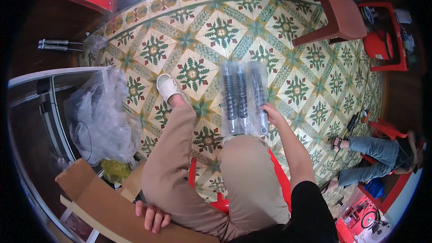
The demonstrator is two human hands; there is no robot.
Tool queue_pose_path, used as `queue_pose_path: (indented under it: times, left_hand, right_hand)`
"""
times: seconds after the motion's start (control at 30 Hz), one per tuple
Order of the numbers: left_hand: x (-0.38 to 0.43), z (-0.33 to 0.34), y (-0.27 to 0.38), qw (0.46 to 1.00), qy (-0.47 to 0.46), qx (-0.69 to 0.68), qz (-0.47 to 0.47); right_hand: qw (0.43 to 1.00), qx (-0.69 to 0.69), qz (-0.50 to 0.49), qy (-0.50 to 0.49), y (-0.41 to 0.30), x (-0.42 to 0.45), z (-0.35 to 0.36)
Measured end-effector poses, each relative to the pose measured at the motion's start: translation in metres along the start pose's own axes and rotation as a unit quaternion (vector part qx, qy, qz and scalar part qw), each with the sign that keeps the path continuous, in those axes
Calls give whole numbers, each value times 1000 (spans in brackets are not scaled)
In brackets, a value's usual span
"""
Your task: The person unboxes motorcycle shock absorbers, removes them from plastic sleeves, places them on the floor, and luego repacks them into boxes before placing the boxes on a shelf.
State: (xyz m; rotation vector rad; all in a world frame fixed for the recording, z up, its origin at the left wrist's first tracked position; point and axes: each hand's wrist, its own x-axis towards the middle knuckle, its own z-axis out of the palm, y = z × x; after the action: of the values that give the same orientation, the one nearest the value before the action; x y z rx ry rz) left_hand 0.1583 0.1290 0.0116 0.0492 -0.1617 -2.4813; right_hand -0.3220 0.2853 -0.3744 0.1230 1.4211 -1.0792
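Observation:
Three coil-spring shock absorbers in clear plastic sleeves lie side by side on the patterned tile floor in front of my right knee. My right hand (272,114) grips the right-hand shock absorber (258,89) near its silver lower end. The middle shock absorber (241,94) and the left one (229,96) lie close together, apart from that hand. Only the fingers of my left hand (153,216) show, over a cardboard box (111,209) beside my left thigh; the palm is hidden.
Crumpled clear plastic bags (104,118) lie at left against a glass-fronted case (55,108). Two more shock absorbers (59,44) are farther back. A brown plastic chair (341,13) stands at upper right. Another person's legs (368,155) and a cable (352,121) are at right.

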Motion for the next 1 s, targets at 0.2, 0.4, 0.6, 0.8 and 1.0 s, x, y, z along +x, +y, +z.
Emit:
queue_pose_path:
  times: [0.2,0.4,0.6,0.8,1.0]
  left_hand:
    - [4,-20,-19,995,-77,-70,-5]
    - [-10,-5,-37,998,26,-33,40]
    - [-11,46,-16,934,294,198,50]
    - [62,153,-15,881,191,426,-78]
    - [96,120,-27,750,84,578,-310]
  right_hand:
    - [995,52,54,-62,-17,-83,-22]
    - [985,74,-40,-152,-70,-203,7]
    - [970,24,-174,-166,-103,-327,14]
    - [965,-100,-241,-22,-90,-437,10]
    - [949,-120,-288,-43,-71,-510,19]
